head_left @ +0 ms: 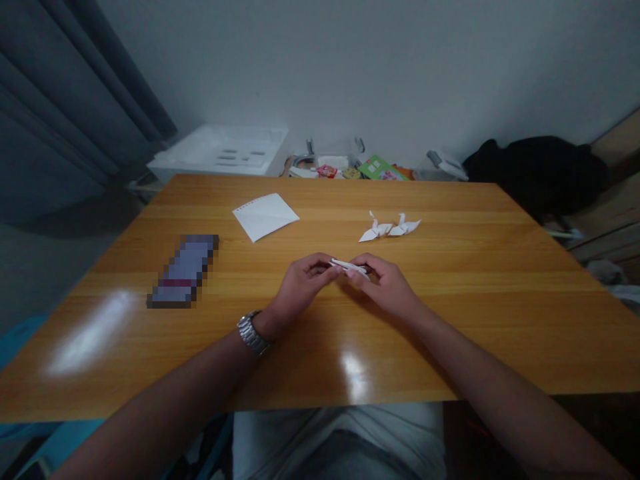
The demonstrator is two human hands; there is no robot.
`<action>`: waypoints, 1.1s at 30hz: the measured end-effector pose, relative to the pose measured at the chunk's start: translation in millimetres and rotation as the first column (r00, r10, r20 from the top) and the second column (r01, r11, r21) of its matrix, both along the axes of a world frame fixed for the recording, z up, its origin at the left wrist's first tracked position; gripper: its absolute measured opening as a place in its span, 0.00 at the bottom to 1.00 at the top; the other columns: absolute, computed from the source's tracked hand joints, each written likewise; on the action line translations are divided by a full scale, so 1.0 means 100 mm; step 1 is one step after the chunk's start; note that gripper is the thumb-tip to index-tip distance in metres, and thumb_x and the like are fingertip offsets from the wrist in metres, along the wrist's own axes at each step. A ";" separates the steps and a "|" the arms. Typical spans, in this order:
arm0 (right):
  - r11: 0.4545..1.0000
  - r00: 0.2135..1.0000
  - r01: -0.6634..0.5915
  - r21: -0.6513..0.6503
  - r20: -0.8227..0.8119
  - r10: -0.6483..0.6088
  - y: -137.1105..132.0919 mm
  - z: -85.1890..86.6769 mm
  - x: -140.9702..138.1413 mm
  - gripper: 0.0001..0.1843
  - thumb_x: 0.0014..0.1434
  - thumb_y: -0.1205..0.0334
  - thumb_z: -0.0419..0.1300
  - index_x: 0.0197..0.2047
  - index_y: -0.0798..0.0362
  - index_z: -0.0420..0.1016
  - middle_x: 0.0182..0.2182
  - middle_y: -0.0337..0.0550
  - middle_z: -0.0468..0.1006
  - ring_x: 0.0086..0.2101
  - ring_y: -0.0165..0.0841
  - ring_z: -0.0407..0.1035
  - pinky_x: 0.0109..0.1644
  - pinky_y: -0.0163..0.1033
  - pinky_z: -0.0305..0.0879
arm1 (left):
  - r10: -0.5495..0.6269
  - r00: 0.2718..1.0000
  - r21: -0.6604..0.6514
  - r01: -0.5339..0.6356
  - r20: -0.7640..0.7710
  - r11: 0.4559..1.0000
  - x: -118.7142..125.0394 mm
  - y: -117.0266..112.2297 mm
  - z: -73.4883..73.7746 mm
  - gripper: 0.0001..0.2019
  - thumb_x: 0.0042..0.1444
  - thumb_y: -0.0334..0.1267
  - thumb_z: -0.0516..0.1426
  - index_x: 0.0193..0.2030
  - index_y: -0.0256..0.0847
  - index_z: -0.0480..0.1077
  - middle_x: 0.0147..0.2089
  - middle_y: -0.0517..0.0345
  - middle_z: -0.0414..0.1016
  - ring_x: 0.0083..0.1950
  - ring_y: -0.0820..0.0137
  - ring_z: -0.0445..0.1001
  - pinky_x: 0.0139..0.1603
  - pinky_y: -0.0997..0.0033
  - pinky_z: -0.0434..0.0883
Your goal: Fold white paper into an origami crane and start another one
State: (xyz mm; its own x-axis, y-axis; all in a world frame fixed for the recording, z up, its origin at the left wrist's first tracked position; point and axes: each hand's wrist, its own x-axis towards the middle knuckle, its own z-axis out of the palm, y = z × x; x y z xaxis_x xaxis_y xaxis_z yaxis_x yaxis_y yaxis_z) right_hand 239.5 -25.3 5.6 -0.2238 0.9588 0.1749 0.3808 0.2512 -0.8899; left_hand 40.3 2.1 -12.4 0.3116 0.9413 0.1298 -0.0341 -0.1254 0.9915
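Note:
Between my hands, just above the wooden table (pixel 310 360), is a small piece of folded white paper (pixel 350 266). My left hand (pixel 306 280) pinches its left end between thumb and fingers. At the right end, my right hand (pixel 387 283) grips it the same way. My fingers cover parts of the paper, so its full shape is hidden. Beyond my right hand stand two folded white paper cranes (pixel 376 231), side by side and close together. A flat sheet of white paper (pixel 266 217) with holes along one edge lies farther back on the left.
A phone (pixel 185 270), blurred out, lies on the table's left side. Behind the far edge are a white plastic tray (pixel 225 147), a green booklet (pixel 383 168), small packets and clear containers. A dark cloth heap (pixel 540 173) sits at the back right.

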 end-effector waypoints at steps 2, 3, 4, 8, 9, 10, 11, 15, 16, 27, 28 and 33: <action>1.000 1.000 0.005 -0.024 -0.015 -0.005 0.00 -0.01 0.00 0.15 0.64 0.48 0.61 0.43 0.50 0.77 0.37 0.43 0.80 0.36 0.36 0.71 0.40 0.39 0.65 | 0.005 1.000 0.003 -0.005 -0.013 1.000 -0.01 0.00 0.01 0.13 0.55 0.44 0.67 0.40 0.37 0.76 0.38 0.53 0.82 0.38 0.69 0.79 0.40 0.70 0.77; 0.999 1.000 0.003 -0.033 -0.018 -0.003 0.00 -0.01 0.00 0.15 0.64 0.47 0.61 0.42 0.50 0.77 0.36 0.43 0.79 0.35 0.36 0.71 0.40 0.39 0.65 | 0.009 1.000 0.008 -0.009 -0.022 1.000 -0.01 -0.01 0.02 0.13 0.55 0.44 0.67 0.40 0.37 0.76 0.38 0.53 0.82 0.39 0.69 0.79 0.40 0.70 0.77; 0.999 1.000 -0.001 -0.039 -0.018 0.000 0.01 -0.02 0.00 0.15 0.65 0.47 0.60 0.42 0.50 0.77 0.36 0.43 0.79 0.35 0.36 0.71 0.39 0.39 0.65 | 0.014 0.999 0.012 -0.013 -0.032 1.000 -0.01 -0.01 0.03 0.12 0.55 0.44 0.66 0.40 0.37 0.76 0.38 0.52 0.82 0.39 0.68 0.80 0.40 0.70 0.77; 0.999 1.000 -0.011 -0.049 -0.010 0.010 0.01 -0.04 0.01 0.15 0.65 0.48 0.60 0.42 0.51 0.77 0.34 0.41 0.77 0.34 0.35 0.69 0.37 0.37 0.63 | 0.013 0.998 0.032 -0.011 -0.068 0.999 -0.01 -0.03 0.07 0.11 0.57 0.43 0.65 0.39 0.37 0.76 0.39 0.52 0.83 0.39 0.68 0.80 0.41 0.70 0.77; 0.998 1.000 -0.014 -0.056 -0.014 0.013 0.01 -0.05 0.01 0.15 0.65 0.48 0.60 0.42 0.52 0.77 0.33 0.41 0.77 0.33 0.34 0.68 0.37 0.37 0.63 | 0.010 0.997 0.036 -0.007 -0.074 0.999 -0.01 -0.04 0.07 0.10 0.57 0.42 0.65 0.39 0.37 0.77 0.39 0.52 0.83 0.39 0.69 0.80 0.41 0.70 0.77; 0.998 1.000 -0.018 -0.066 -0.019 0.017 0.01 -0.05 0.01 0.15 0.65 0.48 0.59 0.42 0.52 0.76 0.32 0.40 0.76 0.32 0.34 0.68 0.36 0.37 0.62 | 0.008 0.997 0.039 -0.005 -0.079 0.999 -0.01 -0.04 0.08 0.10 0.57 0.42 0.65 0.39 0.37 0.77 0.39 0.52 0.83 0.39 0.69 0.80 0.41 0.70 0.77; 0.997 0.999 -0.022 -0.075 -0.027 0.020 0.02 -0.05 0.00 0.16 0.65 0.48 0.59 0.42 0.52 0.76 0.32 0.40 0.75 0.32 0.33 0.67 0.36 0.36 0.62 | 0.008 0.997 0.040 -0.005 -0.081 0.999 -0.01 -0.04 0.08 0.10 0.57 0.42 0.65 0.39 0.37 0.77 0.39 0.52 0.83 0.39 0.69 0.80 0.41 0.70 0.77; 0.996 0.999 -0.029 -0.084 -0.026 0.027 0.02 -0.06 0.00 0.16 0.65 0.47 0.59 0.40 0.52 0.76 0.31 0.39 0.75 0.31 0.33 0.67 0.36 0.36 0.61 | 0.011 0.996 0.047 -0.006 -0.092 0.999 -0.01 -0.05 0.10 0.11 0.57 0.44 0.65 0.38 0.37 0.77 0.39 0.52 0.83 0.39 0.67 0.81 0.41 0.69 0.78; 0.996 0.999 -0.027 -0.084 -0.019 0.025 0.03 -0.06 -0.01 0.16 0.65 0.47 0.59 0.40 0.52 0.76 0.31 0.39 0.75 0.31 0.33 0.66 0.36 0.36 0.61 | 0.012 0.995 0.053 -0.007 -0.102 0.999 -0.01 -0.05 0.11 0.11 0.58 0.44 0.65 0.39 0.37 0.77 0.38 0.52 0.83 0.39 0.67 0.81 0.41 0.70 0.78; 0.995 1.000 -0.018 -0.098 0.007 0.019 0.01 -0.04 -0.03 0.14 0.65 0.49 0.60 0.39 0.51 0.75 0.31 0.40 0.75 0.30 0.33 0.65 0.35 0.37 0.60 | 0.025 0.979 0.108 -0.003 -0.204 0.994 0.00 -0.05 0.11 0.08 0.60 0.40 0.62 0.39 0.37 0.76 0.37 0.54 0.82 0.36 0.69 0.80 0.38 0.71 0.77; 0.996 1.000 -0.011 -0.093 0.017 0.013 0.01 -0.04 -0.03 0.14 0.65 0.49 0.60 0.38 0.51 0.75 0.30 0.39 0.74 0.30 0.32 0.64 0.34 0.37 0.59 | 0.021 0.978 0.109 0.001 -0.207 0.994 0.00 -0.05 0.11 0.08 0.60 0.41 0.62 0.39 0.37 0.75 0.37 0.54 0.82 0.37 0.69 0.80 0.39 0.71 0.77; 0.999 0.999 0.011 -0.050 0.039 -0.009 -0.01 -0.04 -0.05 0.14 0.65 0.49 0.59 0.37 0.51 0.74 0.27 0.36 0.70 0.28 0.31 0.62 0.32 0.36 0.56 | 0.024 0.979 0.148 0.007 -0.203 0.989 0.01 -0.07 0.10 0.08 0.62 0.41 0.61 0.39 0.38 0.74 0.38 0.54 0.82 0.38 0.69 0.80 0.40 0.71 0.77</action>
